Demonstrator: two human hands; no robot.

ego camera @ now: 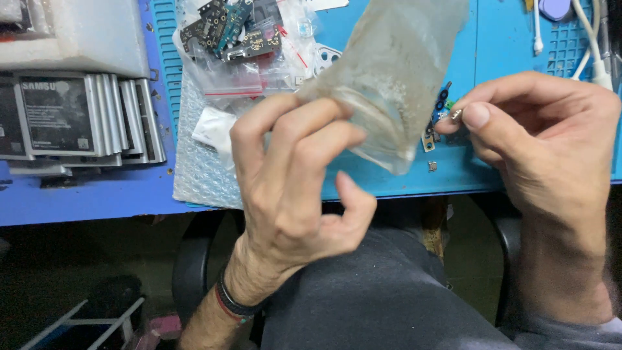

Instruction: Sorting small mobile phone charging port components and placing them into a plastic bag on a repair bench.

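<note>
My left hand [291, 188] holds up a small clear plastic bag [395, 71] by its lower edge, pinched between the fingers, above the front edge of a blue work mat [499, 39]. My right hand [544, 142] is to the right of the bag. Its thumb and forefinger pinch a tiny metal part [457, 115] close to the bag's side. A few small electronic parts [437, 120] lie on the mat between bag and right hand, partly hidden.
A pile of circuit boards in clear bags [240, 35] lies on bubble wrap [201, 162] at the back left. Several phone batteries [78, 116] are lined up at left. White cables [593, 45] run at the far right. My lap and a chair are below the table edge.
</note>
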